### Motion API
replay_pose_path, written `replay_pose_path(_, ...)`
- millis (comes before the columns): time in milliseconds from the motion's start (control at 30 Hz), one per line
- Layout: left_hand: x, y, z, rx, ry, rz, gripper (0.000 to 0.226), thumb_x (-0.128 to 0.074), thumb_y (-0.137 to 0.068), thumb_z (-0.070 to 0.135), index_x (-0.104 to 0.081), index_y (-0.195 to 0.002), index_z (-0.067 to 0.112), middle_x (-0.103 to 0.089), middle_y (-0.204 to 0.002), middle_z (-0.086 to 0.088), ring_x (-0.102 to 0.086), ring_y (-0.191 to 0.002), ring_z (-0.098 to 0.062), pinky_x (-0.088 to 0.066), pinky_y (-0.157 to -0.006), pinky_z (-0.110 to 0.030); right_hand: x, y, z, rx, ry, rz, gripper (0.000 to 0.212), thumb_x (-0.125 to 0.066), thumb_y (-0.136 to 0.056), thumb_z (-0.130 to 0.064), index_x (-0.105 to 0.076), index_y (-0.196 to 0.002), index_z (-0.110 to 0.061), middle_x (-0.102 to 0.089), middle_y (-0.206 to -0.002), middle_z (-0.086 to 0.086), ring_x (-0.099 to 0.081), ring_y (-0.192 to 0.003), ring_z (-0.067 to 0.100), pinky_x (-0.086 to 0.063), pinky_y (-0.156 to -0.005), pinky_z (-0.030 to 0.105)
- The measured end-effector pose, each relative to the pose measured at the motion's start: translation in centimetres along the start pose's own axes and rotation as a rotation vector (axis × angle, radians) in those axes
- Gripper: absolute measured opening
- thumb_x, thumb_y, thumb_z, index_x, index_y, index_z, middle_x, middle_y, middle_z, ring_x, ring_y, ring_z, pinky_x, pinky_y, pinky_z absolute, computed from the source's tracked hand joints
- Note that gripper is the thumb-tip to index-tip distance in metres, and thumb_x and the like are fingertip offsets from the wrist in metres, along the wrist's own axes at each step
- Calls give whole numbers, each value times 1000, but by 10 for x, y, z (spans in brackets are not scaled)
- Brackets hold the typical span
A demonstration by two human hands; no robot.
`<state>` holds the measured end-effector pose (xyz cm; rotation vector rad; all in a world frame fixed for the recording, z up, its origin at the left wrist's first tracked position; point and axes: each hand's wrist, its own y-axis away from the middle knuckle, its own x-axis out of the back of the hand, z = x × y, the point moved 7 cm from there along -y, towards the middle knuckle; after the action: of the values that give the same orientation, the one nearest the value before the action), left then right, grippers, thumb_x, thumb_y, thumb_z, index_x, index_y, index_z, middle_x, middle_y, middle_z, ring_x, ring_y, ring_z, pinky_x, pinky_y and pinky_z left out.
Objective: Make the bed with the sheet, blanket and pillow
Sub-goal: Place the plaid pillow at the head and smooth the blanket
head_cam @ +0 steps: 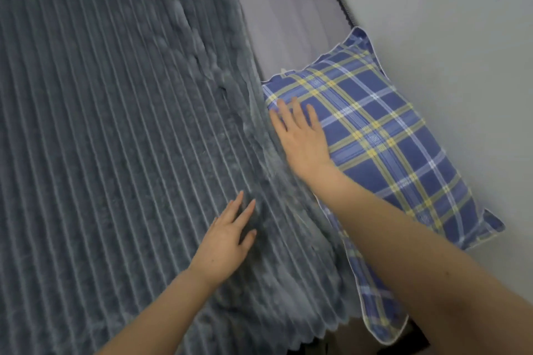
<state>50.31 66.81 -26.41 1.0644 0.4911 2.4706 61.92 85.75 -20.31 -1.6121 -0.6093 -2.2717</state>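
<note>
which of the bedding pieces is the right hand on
The blue plaid pillow: the right hand lies flat on it. The left hand rests on the grey ribbed blanket; the lilac flowered sheet is untouched.

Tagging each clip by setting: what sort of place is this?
Most likely a bedroom: a ribbed grey blanket lies spread over a flowered sheet, with a plaid pillow at its edge and a plain wall alongside.
</note>
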Motion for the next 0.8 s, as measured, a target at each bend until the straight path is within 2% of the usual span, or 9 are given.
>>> replay_pose_path(67,16,-24,11,18,56,51,64,-43,-98,45,-5,-151,45,20,-154,28,-10,-147,-6,-35,-113,-32,-3,-32,25,-60,33,-98,92,-62,-84,-45,-11,-153,-12,-25,-156,14,-20,-144,38,-13,-116,54)
replay_pose_path(133,28,-50,24,42,115,88,67,-45,-97,45,-4,-150,46,20,-152,31,-21,-143,-3,-42,-104,-28,-7,-54,43,-94,27,-192,92,-65,-78,-58,-25,-147,-11,-41,-145,14,-35,-135,34,-21,-112,55)
replay_pose_path(200,32,-77,40,72,227,102,72,-49,-96,45,-1,-149,48,16,-152,32,-28,-138,-2,-39,-100,-23,-1,-69,55,-80,-5,-149,52,-68,-82,-35,-46,-123,-10,-60,-119,11,-53,-114,30,-37,-96,46)
replay_pose_path(267,30,-106,55,90,349,120,81,-55,-92,46,1,-150,45,10,-156,27,-21,-141,-1,-28,-102,-18,3,-76,70,-90,-57,-123,26,-63,-82,-10,-54,-106,-12,-67,-100,10,-61,-97,30,-37,-75,35)
replay_pose_path(367,16,-146,68,163,392,99,94,-64,-87,45,1,-153,29,4,-162,12,-13,-147,-9,-16,-111,-19,6,-71,101,-168,-152,-150,21,-56,-82,-1,-58,-99,-13,-68,-95,12,-65,-91,33,-35,-68,32)
replay_pose_path(500,-19,-182,79,291,115,-101,97,-60,-82,60,-4,-154,29,6,-162,8,3,-149,-28,-7,-120,-49,22,-49,155,-222,-155,-90,9,-59,-84,-6,-57,-89,-13,-66,-91,17,-65,-87,39,-35,-60,32)
replay_pose_path(600,-45,-193,97,216,30,-175,97,-56,-80,67,-7,-154,29,15,-161,9,14,-148,-20,2,-113,-62,39,-34,198,-259,-166,7,12,-62,-78,-8,-51,-83,-12,-58,-75,16,-56,-69,37,-23,-52,28)
replay_pose_path(700,-69,-192,117,119,198,-210,86,-62,-86,46,-13,-154,25,10,-162,3,7,-149,-16,2,-116,-56,45,-37,201,-194,-187,7,17,-62,-72,-5,-48,-81,-11,-45,-59,8,-41,-56,31,-12,-46,26)
replay_pose_path(800,-80,-171,133,177,658,-192,57,-53,-96,22,-32,-149,27,-33,-156,-1,-27,-145,-20,-26,-118,-44,53,-49,174,-107,-231,67,22,-60,-71,-2,-43,-79,-14,-48,-58,10,-48,-56,35,-8,-46,25)
